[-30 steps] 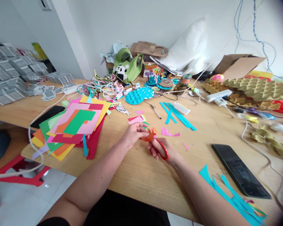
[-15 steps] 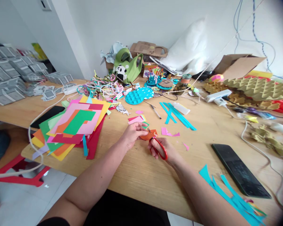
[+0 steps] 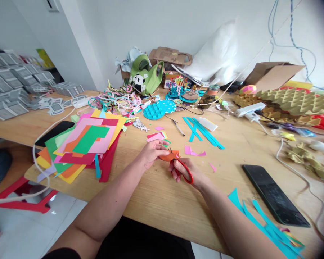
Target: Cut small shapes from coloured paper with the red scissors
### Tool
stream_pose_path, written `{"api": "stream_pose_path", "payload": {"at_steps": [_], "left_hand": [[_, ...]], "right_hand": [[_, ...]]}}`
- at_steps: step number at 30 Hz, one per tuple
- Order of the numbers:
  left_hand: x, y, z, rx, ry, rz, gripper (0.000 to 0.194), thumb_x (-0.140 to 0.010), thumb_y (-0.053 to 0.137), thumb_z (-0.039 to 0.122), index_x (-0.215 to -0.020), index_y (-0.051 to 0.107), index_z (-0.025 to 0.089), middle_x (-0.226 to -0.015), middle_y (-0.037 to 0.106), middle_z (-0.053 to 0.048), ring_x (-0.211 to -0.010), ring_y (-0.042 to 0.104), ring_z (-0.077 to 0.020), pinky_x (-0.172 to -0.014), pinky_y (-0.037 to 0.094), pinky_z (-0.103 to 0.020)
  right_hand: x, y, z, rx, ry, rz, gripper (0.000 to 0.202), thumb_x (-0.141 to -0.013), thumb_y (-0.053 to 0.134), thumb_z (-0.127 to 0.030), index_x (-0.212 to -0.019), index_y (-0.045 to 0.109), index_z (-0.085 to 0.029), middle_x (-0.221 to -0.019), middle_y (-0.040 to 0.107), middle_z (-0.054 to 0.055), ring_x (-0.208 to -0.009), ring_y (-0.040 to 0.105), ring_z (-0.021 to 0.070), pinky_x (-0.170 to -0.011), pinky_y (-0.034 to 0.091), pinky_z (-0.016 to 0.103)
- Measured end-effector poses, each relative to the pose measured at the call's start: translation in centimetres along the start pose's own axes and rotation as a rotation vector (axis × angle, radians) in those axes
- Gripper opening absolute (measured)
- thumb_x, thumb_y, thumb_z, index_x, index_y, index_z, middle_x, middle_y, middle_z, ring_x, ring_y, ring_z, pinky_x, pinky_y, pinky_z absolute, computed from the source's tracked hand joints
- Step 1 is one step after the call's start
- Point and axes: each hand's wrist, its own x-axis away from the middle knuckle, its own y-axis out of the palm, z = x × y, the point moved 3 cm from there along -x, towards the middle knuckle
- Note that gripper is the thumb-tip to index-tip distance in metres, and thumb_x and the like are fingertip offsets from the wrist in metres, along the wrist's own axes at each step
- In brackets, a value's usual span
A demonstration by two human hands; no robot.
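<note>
My left hand (image 3: 153, 154) pinches a small piece of orange paper (image 3: 166, 157) by its left side, just above the table. Red-handled scissors (image 3: 188, 172) are in my right hand (image 3: 182, 170), fingers wrapped through the loops. Their blades are parted a little and lie at the orange paper, pointing up and left. Behind my left hand lie small paper pieces (image 3: 156, 136) in pink, red and yellow. Pink paper scraps (image 3: 190, 151) rest just beyond my right hand.
Coloured paper sheets (image 3: 97, 126) are piled at the left. Blue strips (image 3: 202, 133) lie ahead, and more blue strips (image 3: 267, 230) sit near a dark phone (image 3: 275, 196) at the right. A green panda bag (image 3: 145, 77) and egg trays (image 3: 294, 104) stand at the back.
The scissors and my right hand have shifted very slightly right, and the orange paper has turned a little between the blades. My left hand keeps its pinch in nearly the same place.
</note>
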Motion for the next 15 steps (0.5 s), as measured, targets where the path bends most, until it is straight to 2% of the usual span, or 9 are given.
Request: {"api": "stream_pose_path", "payload": {"at_steps": [5,15], "left_hand": [[0.03,0.03,0.05,-0.021,0.009,-0.005,0.040,-0.055,0.075,0.009,-0.093,0.062,0.012,-0.069,0.061,0.001,-0.061,0.059,-0.0101,-0.059,0.044,-0.022],[0.10,0.02,0.24,-0.025,0.002,-0.013,0.040,-0.054,0.076,0.010,-0.092,0.062,0.013,-0.068,0.061,0.001,-0.061,0.059,-0.0103,-0.060,0.044,-0.023]], "right_hand": [[-0.02,-0.07,-0.15,0.082,0.017,0.013,0.059,-0.074,0.050,-0.073,-0.059,0.052,-0.017,-0.046,0.054,0.000,-0.037,0.048,0.0089,-0.037,0.031,0.021],[-0.04,-0.15,0.12,0.071,0.049,0.039,0.058,-0.074,0.050,-0.073,-0.067,0.057,-0.015,-0.045,0.054,-0.001,-0.035,0.048,0.0091,-0.035,0.030,0.020]]}}
